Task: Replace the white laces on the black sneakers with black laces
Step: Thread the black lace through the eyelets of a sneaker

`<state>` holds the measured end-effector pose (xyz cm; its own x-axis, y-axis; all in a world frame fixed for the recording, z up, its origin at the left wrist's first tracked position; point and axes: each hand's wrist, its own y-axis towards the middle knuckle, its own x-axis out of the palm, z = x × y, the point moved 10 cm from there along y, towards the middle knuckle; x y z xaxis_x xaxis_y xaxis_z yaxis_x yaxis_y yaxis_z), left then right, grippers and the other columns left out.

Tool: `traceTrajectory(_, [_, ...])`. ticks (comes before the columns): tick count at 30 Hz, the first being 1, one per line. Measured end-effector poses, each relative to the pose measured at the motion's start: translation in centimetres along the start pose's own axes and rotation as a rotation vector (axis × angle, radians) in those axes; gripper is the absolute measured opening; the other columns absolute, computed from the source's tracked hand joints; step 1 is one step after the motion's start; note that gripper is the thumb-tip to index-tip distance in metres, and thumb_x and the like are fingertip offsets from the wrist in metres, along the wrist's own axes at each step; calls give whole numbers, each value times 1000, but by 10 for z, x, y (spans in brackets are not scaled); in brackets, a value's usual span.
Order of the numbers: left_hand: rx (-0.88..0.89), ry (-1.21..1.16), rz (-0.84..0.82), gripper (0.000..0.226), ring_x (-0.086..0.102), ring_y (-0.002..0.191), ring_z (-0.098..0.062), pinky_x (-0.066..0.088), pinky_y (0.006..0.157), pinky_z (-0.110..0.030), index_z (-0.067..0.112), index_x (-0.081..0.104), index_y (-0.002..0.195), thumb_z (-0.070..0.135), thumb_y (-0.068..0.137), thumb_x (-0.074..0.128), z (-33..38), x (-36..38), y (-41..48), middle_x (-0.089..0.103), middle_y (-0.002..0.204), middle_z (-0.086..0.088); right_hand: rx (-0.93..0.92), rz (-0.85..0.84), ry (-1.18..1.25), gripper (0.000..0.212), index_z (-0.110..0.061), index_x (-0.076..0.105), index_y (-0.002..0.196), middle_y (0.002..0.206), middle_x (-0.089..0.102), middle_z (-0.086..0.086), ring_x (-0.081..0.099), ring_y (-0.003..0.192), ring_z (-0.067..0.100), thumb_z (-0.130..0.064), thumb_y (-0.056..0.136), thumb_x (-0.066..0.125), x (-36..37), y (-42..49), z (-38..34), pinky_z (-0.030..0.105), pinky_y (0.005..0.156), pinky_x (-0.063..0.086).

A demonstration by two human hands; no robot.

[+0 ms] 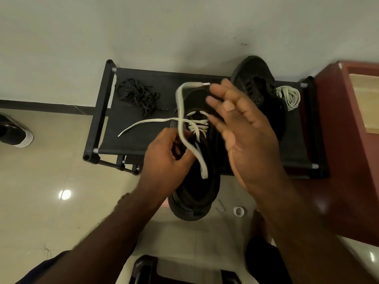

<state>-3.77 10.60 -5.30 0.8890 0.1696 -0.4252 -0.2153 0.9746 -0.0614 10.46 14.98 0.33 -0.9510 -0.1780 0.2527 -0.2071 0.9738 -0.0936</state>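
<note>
Sneaker (196,193) half-unlaced, gripped by left hand (166,160); right hand (244,128) splayed above; black laces (137,95), second sneaker (258,78) on rack (131,140)

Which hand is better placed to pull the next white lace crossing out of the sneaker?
Probably the right hand: it is open and free beside the white lace crossings, while the left hand grips the sneaker.

Three shoes (196,193) (254,74) (12,132), two white laces (180,111) (289,97)
</note>
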Motion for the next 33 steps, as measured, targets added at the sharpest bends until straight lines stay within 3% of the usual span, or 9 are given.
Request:
traceTrajectory(3, [6,19,-14,33,65,83,-14,56,75,-44,29,63,112,33,79,62,4,0,0,66,99,6,40,254,-385,25,-22,66,117,116,68,-9,68,101,4,-12,104,47,-35,-6,11,25,84,54])
traceTrajectory(5, [26,43,-2,33,63,82,-14,55,74,-44,26,65,111,33,78,62,7,-1,0,64,96,5,121,237,-610,18,-24,65,111,100,69,-10,68,86,3,-14,101,55,-38,-10,23,23,72,54])
traceTrajectory(8, [36,59,29,32,60,81,-12,54,72,-41,25,65,109,29,77,62,9,-2,0,61,93,6,222,120,-771,14,-21,68,109,102,68,-6,66,92,5,-21,97,62,-29,-15,43,30,80,59])
traceTrajectory(14, [69,83,13,41,59,82,-11,53,71,-32,26,64,119,27,78,62,9,3,-2,58,97,6,153,73,-805,11,-16,75,97,88,72,-7,68,83,5,-18,95,65,-23,-14,34,30,79,60])
traceTrajectory(19, [86,127,3,36,57,82,-10,51,71,-31,32,59,110,24,75,61,9,7,-3,57,95,3,147,43,-757,5,-17,70,87,73,68,-8,65,67,3,-16,92,68,-17,-12,37,18,60,51])
traceTrajectory(22, [101,137,-4,37,56,81,-11,49,70,-30,27,60,112,24,75,62,8,9,-3,57,94,4,151,52,-545,10,-18,64,85,61,62,-10,58,54,2,-16,94,61,-13,-9,32,14,51,44])
traceTrajectory(24, [98,128,6,36,56,82,-11,49,71,-31,29,59,111,25,76,61,7,8,-3,57,95,4,161,132,-444,12,-18,63,85,57,59,-8,54,50,1,-18,96,59,-24,-8,25,16,48,43])
traceTrajectory(27, [108,120,18,35,57,81,-13,51,70,-35,27,60,110,24,75,62,7,7,-3,57,94,3,192,70,-658,8,-21,68,85,66,66,-8,61,58,0,-22,93,65,-25,-10,30,18,53,48])
traceTrajectory(33, [147,159,12,30,51,77,-10,40,64,-16,18,62,107,21,77,62,10,9,-3,53,88,6,248,-5,-751,11,-18,67,78,69,67,-2,66,63,12,-23,88,68,-12,-14,47,36,64,60])
